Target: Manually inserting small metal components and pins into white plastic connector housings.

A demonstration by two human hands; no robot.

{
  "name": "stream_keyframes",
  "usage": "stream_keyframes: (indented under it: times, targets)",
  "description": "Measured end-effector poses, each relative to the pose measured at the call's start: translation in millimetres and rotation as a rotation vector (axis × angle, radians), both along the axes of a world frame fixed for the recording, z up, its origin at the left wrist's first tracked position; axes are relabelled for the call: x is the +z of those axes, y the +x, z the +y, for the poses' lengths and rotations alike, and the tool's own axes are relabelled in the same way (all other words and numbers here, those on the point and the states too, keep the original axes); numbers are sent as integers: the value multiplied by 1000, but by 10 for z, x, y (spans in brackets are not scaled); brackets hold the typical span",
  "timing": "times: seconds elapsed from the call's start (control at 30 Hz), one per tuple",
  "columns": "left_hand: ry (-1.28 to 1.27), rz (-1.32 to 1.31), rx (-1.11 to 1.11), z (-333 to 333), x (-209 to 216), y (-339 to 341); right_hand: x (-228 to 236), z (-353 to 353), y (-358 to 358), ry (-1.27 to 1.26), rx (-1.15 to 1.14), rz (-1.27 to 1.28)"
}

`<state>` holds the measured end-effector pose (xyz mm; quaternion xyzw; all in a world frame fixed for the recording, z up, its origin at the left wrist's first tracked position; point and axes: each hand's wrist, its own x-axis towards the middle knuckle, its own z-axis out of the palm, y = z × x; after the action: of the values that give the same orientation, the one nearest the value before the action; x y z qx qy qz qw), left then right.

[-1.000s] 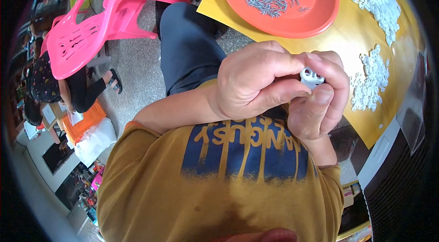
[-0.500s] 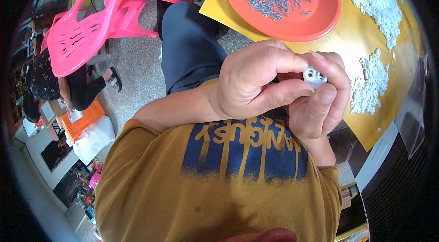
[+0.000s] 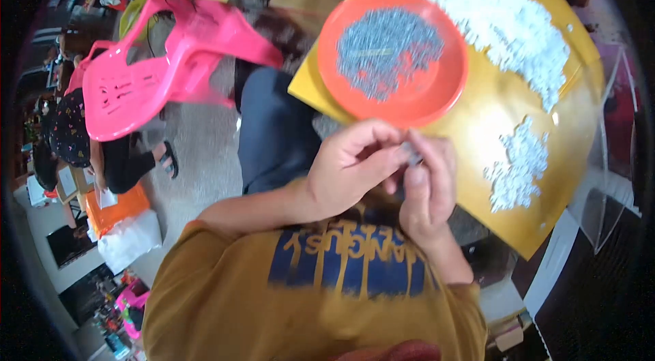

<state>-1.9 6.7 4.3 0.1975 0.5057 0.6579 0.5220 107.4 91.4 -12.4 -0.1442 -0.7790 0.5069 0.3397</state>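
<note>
A speckled grey floor [image 3: 198,136] is crossed at upper left by a pink plastic chair [image 3: 129,102], and the upper right of the frame is filled by a yellow tabletop [image 3: 471,122]. Near the tabletop's left edge, a round red plate [image 3: 437,96] is set with a heap of small metal parts [image 3: 382,47], gathered toward its upper left; bare red is left along the lower right rim. A large white pile [image 3: 498,20] is spread toward the upper right, a smaller one [image 3: 522,166] below it, and a broad yellow stretch is left between plate and smaller pile. At centre, just below the plate's rim and across the table's lower left edge, the left hand [image 3: 348,173] and right hand [image 3: 430,187] are brought together. Their fingers are narrowed to a pinch, and a small greyish piece [image 3: 411,156] is held between the fingertips, its exact shape seemingly lost to blur.
</note>
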Motion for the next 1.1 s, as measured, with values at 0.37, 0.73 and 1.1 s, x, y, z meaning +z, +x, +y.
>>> stream_keyframes:
  times: [0.37, 0.73, 1.1]
  targets:
    - [119, 258, -1, 1051, 355, -684, -54, 100, 403, -104, -130, 0]
    - [288, 574, 67, 2180, 566, -874, 636, 75, 591, -738, 222, 864]
    - [210, 1136, -475, 1496, -215, 486, 820, 209, 772, -845, 242, 1071]
